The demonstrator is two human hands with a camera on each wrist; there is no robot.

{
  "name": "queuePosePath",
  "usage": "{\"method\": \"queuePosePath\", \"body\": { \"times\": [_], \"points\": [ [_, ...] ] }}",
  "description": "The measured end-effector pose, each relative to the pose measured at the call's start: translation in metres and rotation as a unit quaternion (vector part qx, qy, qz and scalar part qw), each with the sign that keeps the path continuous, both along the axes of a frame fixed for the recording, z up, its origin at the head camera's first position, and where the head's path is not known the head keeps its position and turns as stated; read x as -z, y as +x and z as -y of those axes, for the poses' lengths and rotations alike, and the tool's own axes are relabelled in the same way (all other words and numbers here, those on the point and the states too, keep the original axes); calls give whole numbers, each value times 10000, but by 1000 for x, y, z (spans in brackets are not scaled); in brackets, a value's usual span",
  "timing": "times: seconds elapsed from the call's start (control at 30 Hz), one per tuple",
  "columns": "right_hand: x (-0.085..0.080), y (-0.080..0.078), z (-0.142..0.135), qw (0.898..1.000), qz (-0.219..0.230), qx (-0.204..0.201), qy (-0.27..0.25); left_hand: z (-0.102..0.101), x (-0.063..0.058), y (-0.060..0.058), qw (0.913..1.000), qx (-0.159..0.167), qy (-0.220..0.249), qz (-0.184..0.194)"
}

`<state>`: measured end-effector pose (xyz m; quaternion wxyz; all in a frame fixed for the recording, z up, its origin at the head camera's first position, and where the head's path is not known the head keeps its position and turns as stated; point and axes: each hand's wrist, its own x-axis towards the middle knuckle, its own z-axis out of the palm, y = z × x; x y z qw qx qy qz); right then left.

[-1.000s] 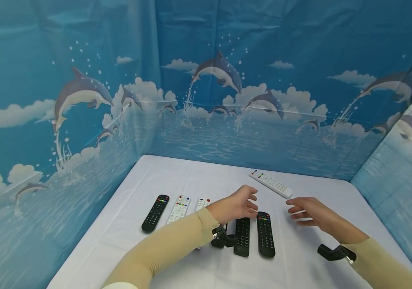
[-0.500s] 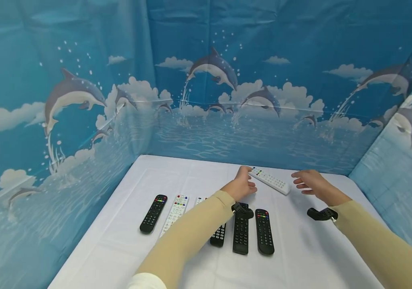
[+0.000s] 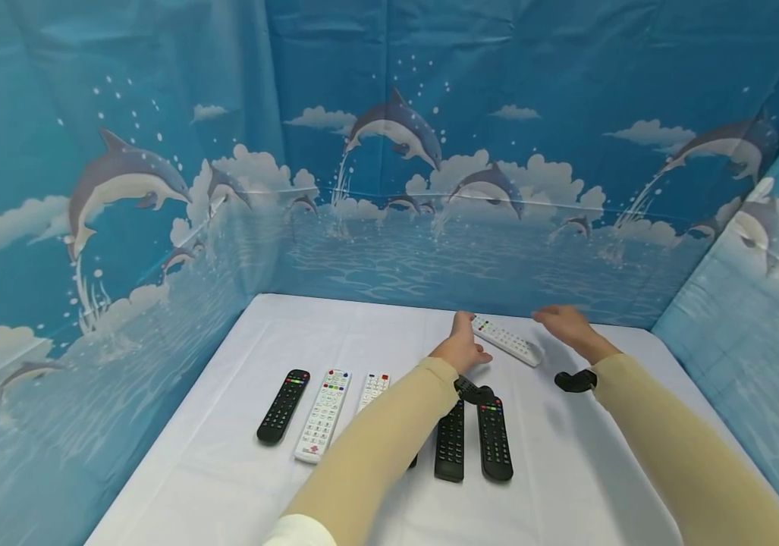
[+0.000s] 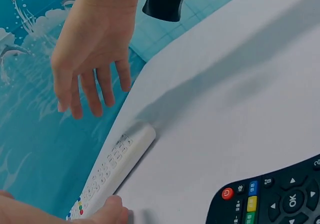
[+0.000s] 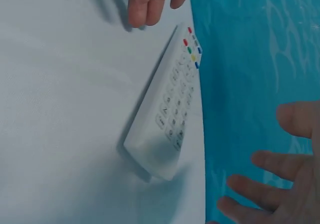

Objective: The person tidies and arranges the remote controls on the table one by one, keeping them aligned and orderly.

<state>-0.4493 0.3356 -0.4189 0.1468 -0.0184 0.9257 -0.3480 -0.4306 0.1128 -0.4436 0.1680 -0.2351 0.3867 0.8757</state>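
A white remote control [image 3: 507,341] lies slantwise near the table's back edge, its coloured buttons toward the left. Close by its left end is my left hand [image 3: 460,347], thumb and fingers spread apart and holding nothing. In the right wrist view, the fingers of the left hand [image 5: 150,3] show just past the remote's coloured-button end. My right hand [image 3: 570,331] hovers above and beyond the remote's right end, fingers extended. From the left wrist, the right hand [image 4: 97,58] appears over the table's back edge, apart from the white remote [image 4: 115,164].
Nearer on the white table [image 3: 191,485] stands a row of remotes: a black one [image 3: 284,406], two white ones [image 3: 323,415] [image 3: 373,388], then black ones [image 3: 450,444] [image 3: 494,441] at right. My left forearm covers part of the row. Dolphin-printed curtains [image 3: 375,250] enclose the table.
Both hands have moved forward to the white remote at the back, the left from above the row to its left end, the right up and leftward past its right end. The remotes appear unmoved.
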Motion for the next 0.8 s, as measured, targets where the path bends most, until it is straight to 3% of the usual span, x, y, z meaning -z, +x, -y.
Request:
{"method": "queuePosePath", "body": {
  "times": [0.17,0.33,0.5,0.8],
  "points": [
    [10,-2,11,9984,-70,-421,363,-2,2,-3,10000,26,32,41],
    [16,0,19,9967,5,-587,558,-5,1,-7,9999,117,16,119],
    [23,-2,24,9972,105,-580,460,-7,0,-3,9997,26,231,51],
    [32,-3,32,9980,498,-324,202,-1,8,-1,9934,360,1076,187]
  ]
}}
